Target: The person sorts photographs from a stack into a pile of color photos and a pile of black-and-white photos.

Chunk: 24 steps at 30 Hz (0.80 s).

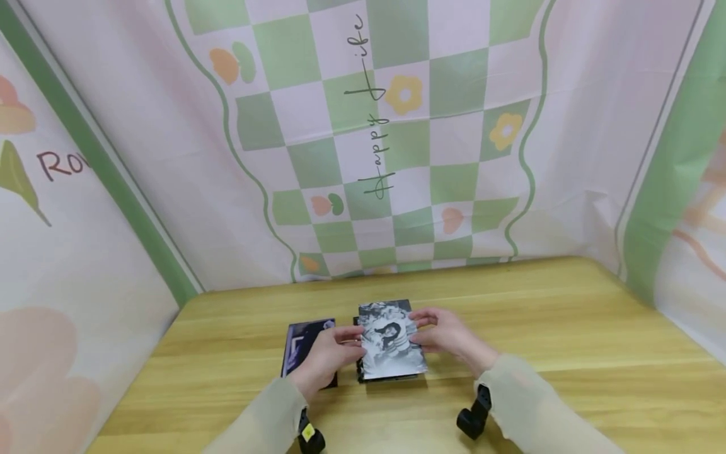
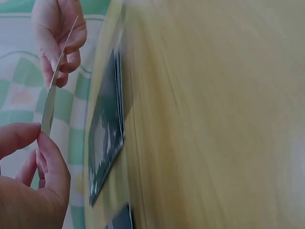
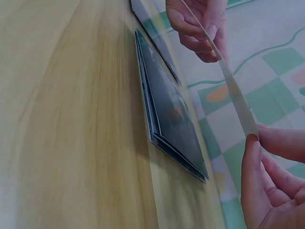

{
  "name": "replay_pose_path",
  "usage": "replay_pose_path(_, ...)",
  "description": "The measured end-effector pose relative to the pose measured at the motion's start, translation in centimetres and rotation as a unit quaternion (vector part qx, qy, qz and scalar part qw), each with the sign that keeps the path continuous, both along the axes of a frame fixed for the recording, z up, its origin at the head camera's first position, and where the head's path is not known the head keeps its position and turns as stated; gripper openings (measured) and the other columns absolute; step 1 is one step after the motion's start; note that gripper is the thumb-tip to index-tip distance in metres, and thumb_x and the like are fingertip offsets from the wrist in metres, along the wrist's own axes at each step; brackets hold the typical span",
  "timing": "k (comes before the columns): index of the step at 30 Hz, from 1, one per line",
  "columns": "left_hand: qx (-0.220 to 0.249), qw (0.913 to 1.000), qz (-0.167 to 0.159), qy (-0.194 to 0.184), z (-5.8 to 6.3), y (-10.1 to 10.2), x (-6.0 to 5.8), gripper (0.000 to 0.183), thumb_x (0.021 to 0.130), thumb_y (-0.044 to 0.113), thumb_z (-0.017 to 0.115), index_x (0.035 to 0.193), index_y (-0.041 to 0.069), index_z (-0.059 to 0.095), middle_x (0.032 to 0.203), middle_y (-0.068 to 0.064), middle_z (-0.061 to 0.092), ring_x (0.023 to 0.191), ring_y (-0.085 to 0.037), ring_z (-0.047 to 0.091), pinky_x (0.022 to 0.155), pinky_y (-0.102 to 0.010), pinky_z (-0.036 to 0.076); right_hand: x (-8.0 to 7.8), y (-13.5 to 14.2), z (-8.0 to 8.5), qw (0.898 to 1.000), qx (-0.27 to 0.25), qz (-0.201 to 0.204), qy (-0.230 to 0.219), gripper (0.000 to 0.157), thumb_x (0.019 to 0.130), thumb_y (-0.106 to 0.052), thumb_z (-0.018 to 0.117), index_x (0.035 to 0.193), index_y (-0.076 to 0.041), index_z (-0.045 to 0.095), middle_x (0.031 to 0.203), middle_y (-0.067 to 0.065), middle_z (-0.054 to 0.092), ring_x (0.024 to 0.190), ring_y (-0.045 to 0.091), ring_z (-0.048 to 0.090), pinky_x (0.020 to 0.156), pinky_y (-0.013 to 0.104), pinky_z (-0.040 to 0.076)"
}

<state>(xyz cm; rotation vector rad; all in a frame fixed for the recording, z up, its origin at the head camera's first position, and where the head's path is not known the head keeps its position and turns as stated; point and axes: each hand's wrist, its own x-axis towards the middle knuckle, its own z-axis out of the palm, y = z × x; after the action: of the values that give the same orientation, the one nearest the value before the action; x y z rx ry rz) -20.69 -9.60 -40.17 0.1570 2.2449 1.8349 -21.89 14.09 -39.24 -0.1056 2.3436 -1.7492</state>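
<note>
Both hands hold a black-and-white photo card (image 1: 391, 350) by its opposite side edges, with a dark-haired figure pictured on its face. My left hand (image 1: 326, 359) pinches the left edge between thumb and fingers. On the opposite edge, the thumb and fingers of my right hand (image 1: 450, 334) do the same. Seen nearly edge-on in the wrist views, the card is lifted above a small stack of dark cards (image 3: 167, 109) on the table. In the head view it hides most of that stack. Left of the stack lies a dark purple picture card (image 1: 300, 347), partly covered by my left hand.
The wooden table (image 1: 527, 315) extends to both sides of the cards. A cloth with green and white checks (image 1: 405, 145) hangs behind it, and printed cloth also stands at the left and right. Each wrist carries a small black camera (image 1: 473, 419).
</note>
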Motion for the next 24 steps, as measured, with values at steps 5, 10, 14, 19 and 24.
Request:
replay_pose_path(5,-0.008,1.0000,0.001,-0.002,-0.4,-0.9,-0.3,0.045,0.081,-0.003,0.068,0.125,-0.001,0.058,0.111,-0.013,0.061,0.093,-0.014,0.060,0.079,-0.027,0.056,-0.6,-0.9,-0.3,1.000,0.013,0.002,0.001,0.045,0.077,0.003,0.071,0.120,0.005,0.055,0.106,0.016,0.057,0.075,0.016,0.057,0.063,0.029,0.057)
replay_pose_path(10,-0.017,0.9999,-0.002,-0.003,-0.8,-1.4,-0.8,0.045,0.081,-0.002,0.068,0.125,-0.002,0.058,0.110,-0.013,0.061,0.090,-0.013,0.060,0.075,-0.026,0.055,-0.9,-1.5,-0.5,1.000,0.027,0.004,0.003,0.042,0.076,0.004,0.071,0.116,0.005,0.057,0.101,0.014,0.058,0.075,0.016,0.057,0.062,0.030,0.057)
replay_pose_path(14,-0.025,0.9997,-0.005,-0.001,-1.0,-1.4,-1.0,0.044,0.081,-0.003,0.068,0.123,-0.003,0.058,0.108,-0.013,0.062,0.088,-0.012,0.060,0.070,-0.025,0.054,-1.1,-1.7,-0.6,0.999,0.039,0.005,0.001,0.042,0.075,0.006,0.071,0.115,0.007,0.057,0.097,0.014,0.057,0.075,0.018,0.057,0.063,0.031,0.058)
replay_pose_path(19,-0.032,0.9995,-0.003,0.001,-1.3,-1.3,-1.0,0.042,0.079,-0.006,0.068,0.121,-0.005,0.058,0.107,-0.014,0.061,0.088,-0.013,0.060,0.073,-0.029,0.057,-1.5,-2.1,-1.0,0.999,0.049,0.001,-0.005,0.040,0.072,0.010,0.071,0.109,0.008,0.058,0.086,0.010,0.054,0.069,0.017,0.055,0.060,0.033,0.058)
replay_pose_path(24,-0.050,0.9987,-0.007,0.000,-1.4,-1.1,-0.9,0.039,0.078,-0.007,0.069,0.116,-0.006,0.060,0.104,-0.014,0.063,0.087,-0.015,0.061,0.073,-0.031,0.057,-1.9,-2.6,-1.5,0.996,0.090,-0.009,0.001,0.039,0.069,0.012,0.072,0.106,0.008,0.059,0.083,0.010,0.054,0.063,0.018,0.057,0.057,0.033,0.058)
